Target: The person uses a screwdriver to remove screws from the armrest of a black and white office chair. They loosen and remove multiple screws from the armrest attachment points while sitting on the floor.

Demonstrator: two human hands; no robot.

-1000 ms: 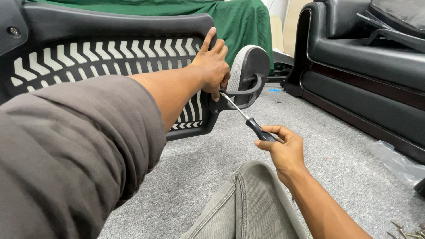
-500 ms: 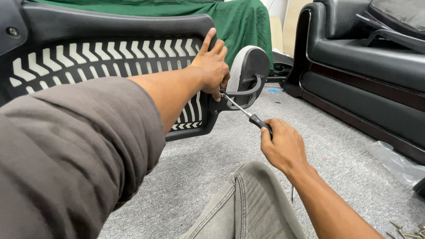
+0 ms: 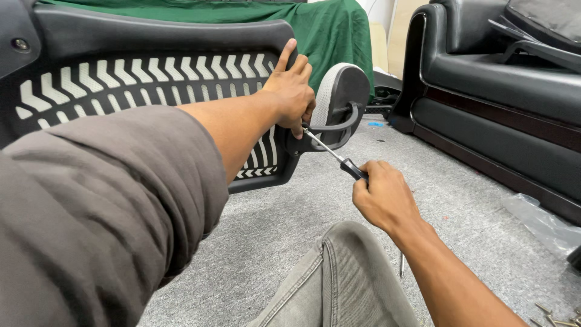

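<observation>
**Screwdriver held to chair back bracket; tip obscured**

Nearest the camera, a grey sleeve (image 3: 103,212) filled the lower left and cut off much of the view. A grey-trousered knee (image 3: 339,278) sat at bottom centre. The right hand (image 3: 382,197) was clenched around the handle of a screwdriver (image 3: 331,152); only a short stub of black handle showed above the fist. The metal shaft ran up and left toward the left hand (image 3: 290,91), which gripped the edge of a black chair back (image 3: 151,72) with white chevron mesh. The tip was hidden under the left hand's fingers, apparently at the curved bracket of the headrest (image 3: 339,97). Loose screws (image 3: 560,318) lay on the grey carpet (image 3: 472,224), partly cropped by the frame edge. Beyond stood a black sofa (image 3: 496,79) and green cloth (image 3: 330,30).
</observation>
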